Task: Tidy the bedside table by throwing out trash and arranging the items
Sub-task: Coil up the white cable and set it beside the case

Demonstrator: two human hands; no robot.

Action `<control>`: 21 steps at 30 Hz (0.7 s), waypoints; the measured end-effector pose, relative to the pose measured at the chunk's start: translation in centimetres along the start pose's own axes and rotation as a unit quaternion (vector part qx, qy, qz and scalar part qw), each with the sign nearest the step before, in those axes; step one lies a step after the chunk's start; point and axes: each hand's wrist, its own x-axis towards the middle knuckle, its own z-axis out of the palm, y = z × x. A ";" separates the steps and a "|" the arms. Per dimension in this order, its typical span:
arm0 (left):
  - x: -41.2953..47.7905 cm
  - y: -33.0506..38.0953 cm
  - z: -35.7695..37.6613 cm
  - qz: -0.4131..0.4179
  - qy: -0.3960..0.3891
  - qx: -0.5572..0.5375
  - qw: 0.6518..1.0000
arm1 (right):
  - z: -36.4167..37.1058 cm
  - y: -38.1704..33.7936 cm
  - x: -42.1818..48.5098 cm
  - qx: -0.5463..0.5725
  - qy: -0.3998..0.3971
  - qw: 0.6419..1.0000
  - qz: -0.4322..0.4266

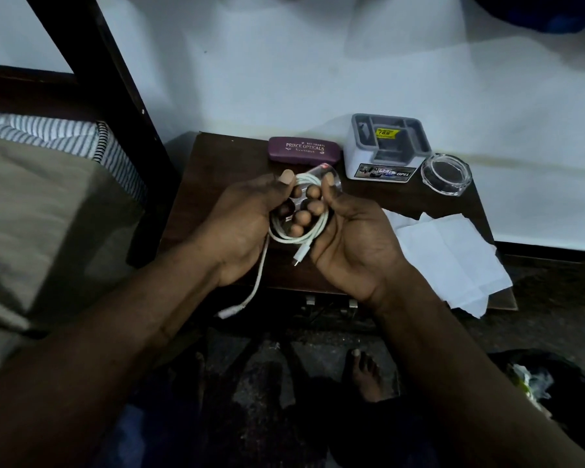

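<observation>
Both hands hold a coiled white charging cable [313,231] over the dark wooden bedside table [213,170]. My left hand [247,224] grips the coil's left side, thumb on top. My right hand [348,238] grips its right side, fingers curled through the loops. One cable end with a plug hangs below my left wrist, and a small connector dangles under the coil. A clear plastic piece [321,172] shows just behind the fingers. A purple spectacle case [303,149], a white and grey organiser box [385,146], a glass ashtray [445,173] and a white tissue [450,255] lie on the table.
A bed with a striped pillow [58,136] and dark frame stands at the left. The white wall runs behind the table. On the floor at the lower right sits a black bag [547,383] with crumpled trash. A bare foot [365,376] rests below the table.
</observation>
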 end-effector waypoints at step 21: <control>-1.7 -2.3 -0.3 0.226 -0.149 0.699 0.662 | -2.5 -1.1 1.0 0.060 0.210 0.958 -0.184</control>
